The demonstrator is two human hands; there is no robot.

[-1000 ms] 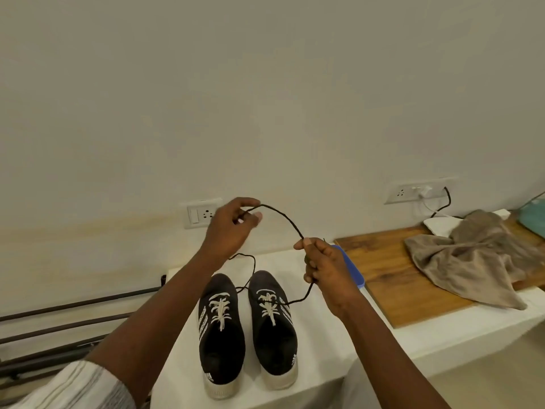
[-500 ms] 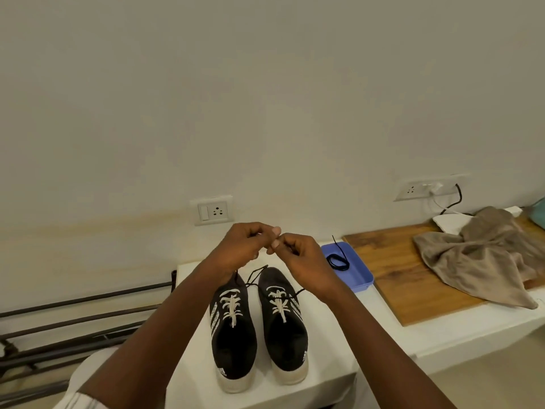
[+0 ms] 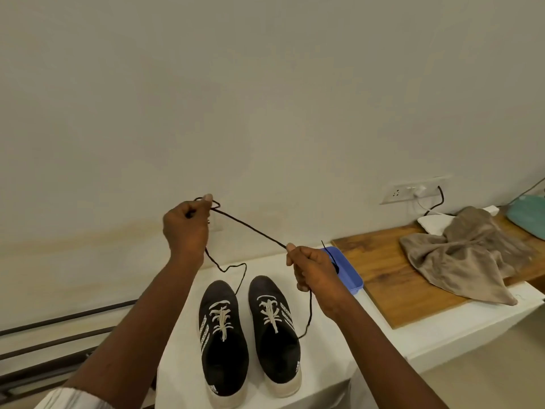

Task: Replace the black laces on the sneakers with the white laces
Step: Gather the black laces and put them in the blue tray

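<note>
Both hands, left hand (image 3: pixel 185 228) & right hand (image 3: pixel 312 268), pinched black lace (image 3: pixel 250 228) taut; dangling tails could've snagged sneakers (image 3: pixel 250 335) w/ white laces (image 3: pixel 221 318).

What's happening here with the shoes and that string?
A person is handling a black lace, stretched in the air between the left hand and the right hand, with its loose ends dangling above the pair of black sneakers. Both sneakers already wear white laces and stand side by side on the white counter. Another black lace seems to lie in the blue tray behind the right hand.
</note>
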